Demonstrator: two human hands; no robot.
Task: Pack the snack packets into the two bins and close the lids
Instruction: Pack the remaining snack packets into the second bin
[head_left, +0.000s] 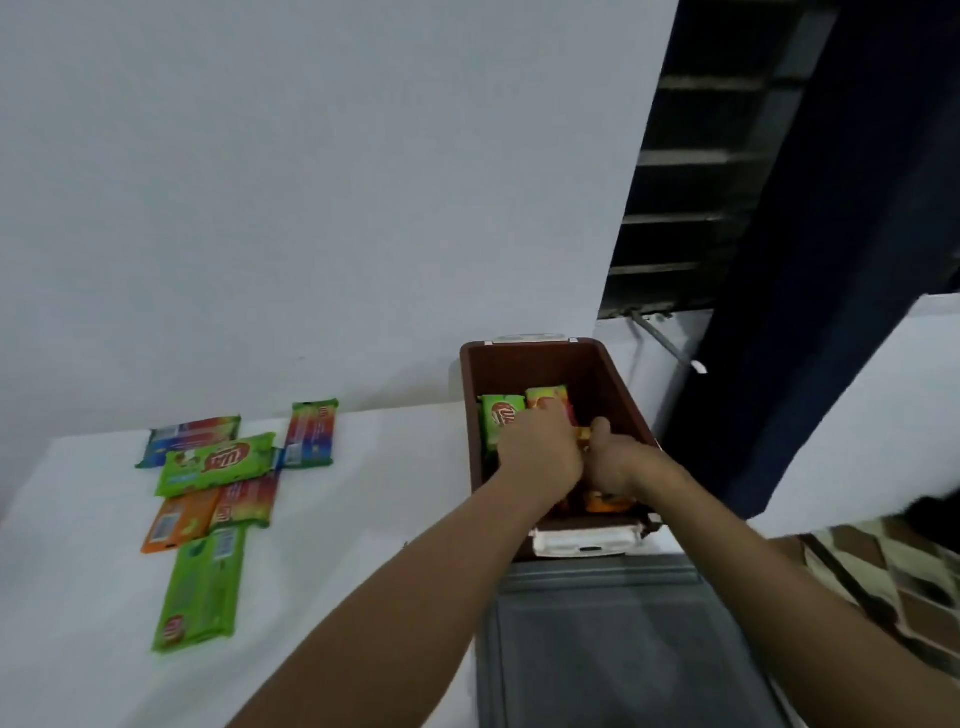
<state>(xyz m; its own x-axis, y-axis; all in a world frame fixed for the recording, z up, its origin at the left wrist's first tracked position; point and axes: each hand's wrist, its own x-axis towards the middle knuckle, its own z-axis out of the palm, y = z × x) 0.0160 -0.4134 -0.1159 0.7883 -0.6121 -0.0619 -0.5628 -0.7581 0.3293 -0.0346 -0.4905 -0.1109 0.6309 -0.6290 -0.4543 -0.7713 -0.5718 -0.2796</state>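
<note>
Dim, flat indoor light with a cool bluish cast, no clear source visible. The white wall (311, 182) grades from pale grey at top to darker grey toward its base. Shadows weak and soft; inside of the brown bin (545, 364) is murky, packets there hard to read. No glare. Whole frame soft, with motion blur on both hands (540, 457) inside the bin and on the loose packets (218, 462) left of the bin. Wide-angle distortion: lines right of the bin lean hard. Window area (691, 182) above-right of the bin nearly black.
</note>
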